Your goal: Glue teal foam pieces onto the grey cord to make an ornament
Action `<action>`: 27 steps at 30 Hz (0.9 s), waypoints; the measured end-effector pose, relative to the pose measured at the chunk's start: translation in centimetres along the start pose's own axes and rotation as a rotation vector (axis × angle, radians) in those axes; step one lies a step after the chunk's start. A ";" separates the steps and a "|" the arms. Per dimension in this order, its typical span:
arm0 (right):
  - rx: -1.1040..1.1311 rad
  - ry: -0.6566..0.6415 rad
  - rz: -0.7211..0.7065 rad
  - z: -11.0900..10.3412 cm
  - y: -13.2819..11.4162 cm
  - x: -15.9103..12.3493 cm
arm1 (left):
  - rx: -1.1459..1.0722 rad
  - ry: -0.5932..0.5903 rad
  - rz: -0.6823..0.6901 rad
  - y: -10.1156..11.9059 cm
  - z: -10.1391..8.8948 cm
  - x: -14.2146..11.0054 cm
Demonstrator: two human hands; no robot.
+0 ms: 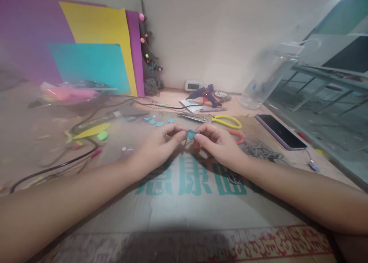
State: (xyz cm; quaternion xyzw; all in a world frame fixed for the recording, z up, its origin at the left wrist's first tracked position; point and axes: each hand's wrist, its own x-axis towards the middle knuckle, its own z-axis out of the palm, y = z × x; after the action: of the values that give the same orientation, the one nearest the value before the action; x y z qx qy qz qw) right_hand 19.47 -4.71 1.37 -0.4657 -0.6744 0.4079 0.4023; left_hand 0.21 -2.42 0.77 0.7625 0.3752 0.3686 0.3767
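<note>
With narrowed fingers, the left hand [171, 139] pinches a thin grey cord [186, 137], the right hand [214, 141] a small teal piece [191, 135]; yellow-handled metal scissors [214, 119] lie just beyond the fingertips.

Your L hand [169, 138] & R hand [220, 143] hide the ends of the teal piece [191, 135] & thin gray strand [186, 139], so you can't get full shapes. R hand also covers pt of the orange handle [242, 135]; tool type unclear. Yr R forearm [287, 178] hides some gray cord [261, 151] & exits frame. Purple sheet [25, 29] cut at L edge. Pink stuff [69, 93], clear jar [266, 79] blurry.
</note>
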 end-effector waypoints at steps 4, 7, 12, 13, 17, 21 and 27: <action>0.002 0.003 -0.001 0.0 0.0 0.1 | 0.021 -0.030 0.031 0.4 0.0 -0.2; -0.012 0.009 -0.013 0.0 0.0 0.1 | 0.054 -0.027 0.052 0.3 0.1 -0.2; -0.063 -0.004 -0.039 -0.1 0.3 0.3 | -0.016 -0.001 -0.004 0.4 0.0 -0.1; -0.072 -0.013 -0.042 -0.2 0.5 0.3 | -0.023 -0.003 -0.010 0.4 0.0 -0.1; -0.054 -0.041 -0.010 -0.4 0.8 0.4 | 0.029 -0.026 -0.002 0.4 -0.1 -0.2; 0.009 -0.046 -0.031 -0.6 0.8 0.4 | 0.069 -0.015 -0.009 0.5 -0.1 -0.2; 0.099 -0.011 -0.024 -0.5 1.0 0.5 | 0.109 0.038 0.047 0.7 -0.2 -0.1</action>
State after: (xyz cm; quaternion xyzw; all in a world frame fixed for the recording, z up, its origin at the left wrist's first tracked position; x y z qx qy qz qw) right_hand 20.12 -3.94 0.73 -0.4348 -0.6612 0.4382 0.4262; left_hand 0.13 -2.75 1.40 0.7835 0.3838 0.3705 0.3187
